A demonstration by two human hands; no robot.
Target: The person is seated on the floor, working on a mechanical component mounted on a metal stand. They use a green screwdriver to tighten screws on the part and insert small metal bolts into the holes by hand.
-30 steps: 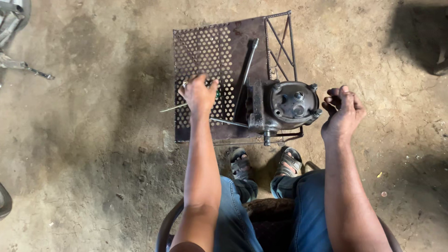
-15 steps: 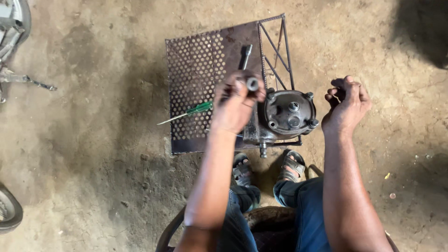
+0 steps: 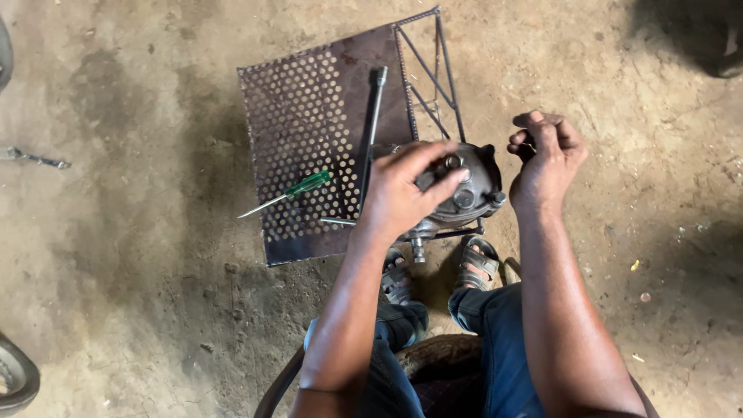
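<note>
A round grey metal engine part (image 3: pixel 472 193) rests on a rusty perforated metal stand (image 3: pixel 309 124). My left hand (image 3: pixel 402 190) lies over the part's left side, fingertips touching a small bolt-like piece on its top. My right hand (image 3: pixel 546 159) hovers just right of the part, its fingers pinched together on something tiny that I cannot make out. A long dark socket wrench (image 3: pixel 371 124) lies on the stand beside my left hand. A green-handled screwdriver (image 3: pixel 290 193) lies on the stand further left.
The stand sits on a dirty concrete floor (image 3: pixel 139 294). My sandalled feet (image 3: pixel 472 259) are under its near edge, and I sit on a dark stool (image 3: pixel 433 364). Metal parts lie at the far left edge (image 3: pixel 35 159), and a round dark object (image 3: pixel 15 379) at the bottom left.
My left hand moved from the perforated plate right onto the engine part. My right hand rose slightly beside the part. The view shifted closer.
</note>
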